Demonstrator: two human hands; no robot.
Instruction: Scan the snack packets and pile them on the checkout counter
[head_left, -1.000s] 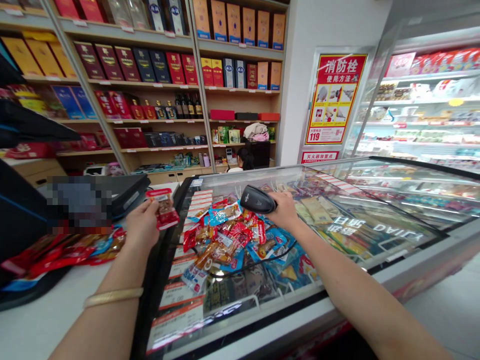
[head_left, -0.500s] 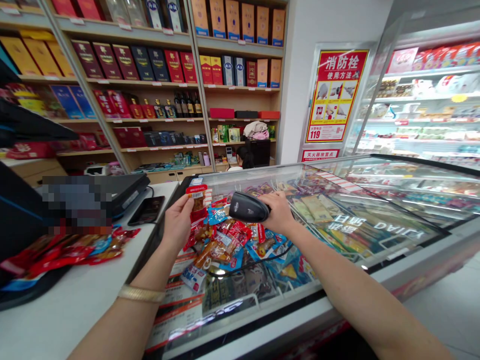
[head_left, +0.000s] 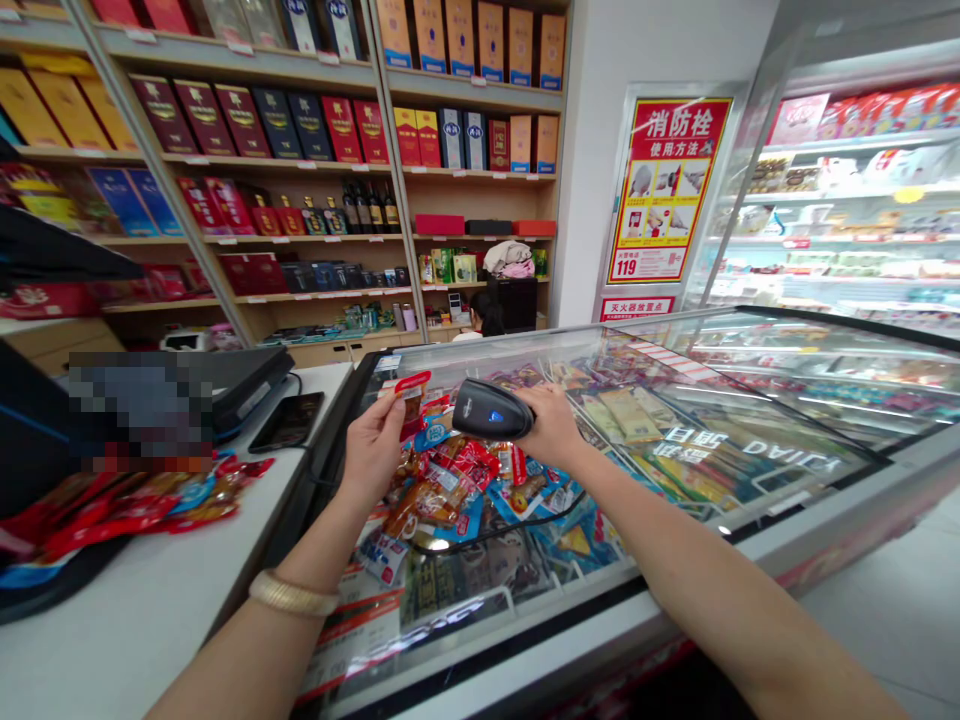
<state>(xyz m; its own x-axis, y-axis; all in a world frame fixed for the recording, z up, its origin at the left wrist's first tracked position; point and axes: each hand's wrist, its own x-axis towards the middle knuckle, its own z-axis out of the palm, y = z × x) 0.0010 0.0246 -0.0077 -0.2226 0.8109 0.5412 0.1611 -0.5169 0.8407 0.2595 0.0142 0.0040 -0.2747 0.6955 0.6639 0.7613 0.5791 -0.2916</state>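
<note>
Between the fingers of my left hand (head_left: 373, 445) is a small red snack packet (head_left: 412, 400), held up over the glass-topped freezer. My right hand (head_left: 553, 425) is wrapped round the handle of a black barcode scanner (head_left: 491, 410). The scanner's head points left toward the packet, a short gap apart, and a blue light shows on its top. Below both hands, a pile of red, blue and clear snack packets (head_left: 442, 490) lies on the freezer glass. A small white and blue packet (head_left: 384, 556) lies at the pile's near left edge.
More snack packets (head_left: 165, 500) are heaped on the white counter (head_left: 150, 640) at left, beside a phone (head_left: 286, 422). The chest freezer (head_left: 720, 560) stretches right. Boxed goods fill the shelves (head_left: 300, 170) behind; a person's head (head_left: 487, 315) shows beyond the freezer.
My left hand has moved slightly right with the red packet, which is now tilted and closer to the scanner. A blue light now shows on the scanner. The view has shifted a little.
</note>
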